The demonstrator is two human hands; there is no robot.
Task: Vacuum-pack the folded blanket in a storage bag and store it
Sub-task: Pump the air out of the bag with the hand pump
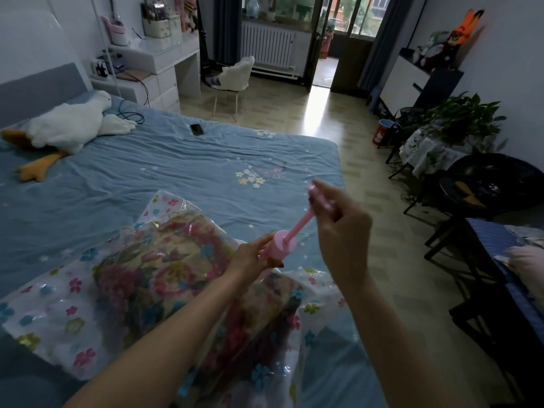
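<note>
Open bed beyond my fingers, clutter only at the far edges.

My left hand (pixel 253 254) grips the pink pump (pixel 281 245) just above the storage bag (pixel 59 313), whose bulging folded blanket (pixel 153 275) fills the space under and left of my fingers, so there is no low passage there. My right hand (pixel 338 228) holds the pump's handle up and to the right, over the bed's edge, with bare floor (pixel 368 201) beyond it. Ahead of both hands the blue sheet (pixel 176 172) lies flat and free; a phone (pixel 196 129) and a plush goose (pixel 70 125) sit well apart, far ahead and left. Far right of my right fingers stand dark chairs (pixel 485 195) and a plant (pixel 459 119).
</note>
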